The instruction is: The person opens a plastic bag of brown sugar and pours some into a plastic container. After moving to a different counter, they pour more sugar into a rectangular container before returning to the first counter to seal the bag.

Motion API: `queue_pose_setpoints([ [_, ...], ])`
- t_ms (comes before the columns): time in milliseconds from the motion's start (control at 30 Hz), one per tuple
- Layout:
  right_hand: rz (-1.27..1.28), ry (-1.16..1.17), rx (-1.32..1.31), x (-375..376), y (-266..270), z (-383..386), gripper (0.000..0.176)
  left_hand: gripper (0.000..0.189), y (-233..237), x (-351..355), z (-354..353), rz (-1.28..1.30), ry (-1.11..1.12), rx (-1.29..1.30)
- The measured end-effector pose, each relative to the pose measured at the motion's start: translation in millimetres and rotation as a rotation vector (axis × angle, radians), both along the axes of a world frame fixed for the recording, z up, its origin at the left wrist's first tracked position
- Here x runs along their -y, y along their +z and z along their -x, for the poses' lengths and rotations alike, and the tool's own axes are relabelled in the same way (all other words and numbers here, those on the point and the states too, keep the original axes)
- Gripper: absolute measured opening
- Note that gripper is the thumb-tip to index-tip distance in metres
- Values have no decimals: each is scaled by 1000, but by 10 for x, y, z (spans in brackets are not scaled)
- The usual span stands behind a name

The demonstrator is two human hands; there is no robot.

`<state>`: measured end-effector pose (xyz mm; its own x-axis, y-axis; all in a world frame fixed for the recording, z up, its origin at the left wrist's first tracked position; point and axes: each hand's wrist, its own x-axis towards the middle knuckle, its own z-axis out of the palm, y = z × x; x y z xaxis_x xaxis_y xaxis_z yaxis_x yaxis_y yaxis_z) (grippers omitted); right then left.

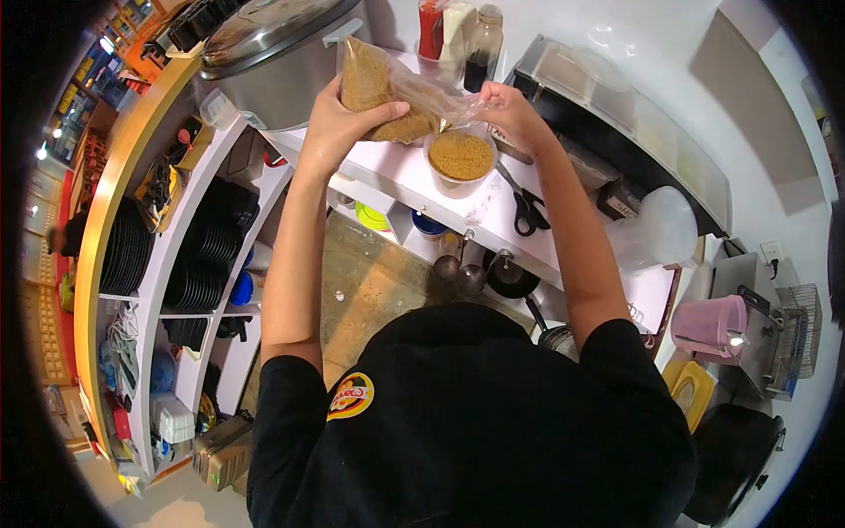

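My left hand [350, 123] is wrapped round the full part of a clear plastic bag [368, 81] of brown granular powder. The bag is tilted, its mouth toward the right. My right hand [512, 113] pinches the loose plastic near that mouth. Just below the bag, a round plastic tub [451, 187] stands on the white counter, filled to about its rim with the same-looking brown powder. Black-handled scissors [528, 211] lie to the right of the tub, blades pointing toward it.
A large metal pot [290, 79] stands at the back left. Behind the tub are a red sauce bottle [430, 31] and a dark-sauce bottle [482, 53]. A lidded container row [616, 97] lies right. Ladles [471, 279] and a pan [512, 280] hang below the counter edge.
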<state>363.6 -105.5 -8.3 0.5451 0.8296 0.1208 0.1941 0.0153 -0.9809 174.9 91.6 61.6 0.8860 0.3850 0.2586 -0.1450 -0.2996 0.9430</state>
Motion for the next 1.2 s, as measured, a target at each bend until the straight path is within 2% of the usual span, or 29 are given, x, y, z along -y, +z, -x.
queue_pose_setpoints([
  [167, -83, 51, -6, -107, -114, -90, 17, 52, 23, -18, 12, -75, 23, -2],
  [267, -144, 54, -53, -129, -118, -24, 14, 54, 54, -11, 65, -8, 27, -31],
  [467, -119, 113, -79, -72, -140, 14, 15, 54, 44, -25, 122, 52, 6, -12],
  [667, -32, 53, 10, 14, 34, 63, 17, 54, -14, -16, 89, 92, 18, -16],
  [767, 27, 70, -39, 29, 60, 32, 14, 55, -4, -7, 85, 112, 0, -12],
  [867, 77, 45, 78, 48, 136, 7, 14, 55, 18, -13, 76, 86, -1, 16],
  [967, -32, 32, -58, 19, 39, -104, 13, 55, 56, 17, 44, 77, 5, 34],
  [1067, -154, 11, -6, -6, 43, -61, 16, 52, 81, 53, 0, 68, -16, 25],
  [1200, -113, -5, -47, 9, -62, -176, 16, 54, -5, 65, -59, 20, 8, 28],
])
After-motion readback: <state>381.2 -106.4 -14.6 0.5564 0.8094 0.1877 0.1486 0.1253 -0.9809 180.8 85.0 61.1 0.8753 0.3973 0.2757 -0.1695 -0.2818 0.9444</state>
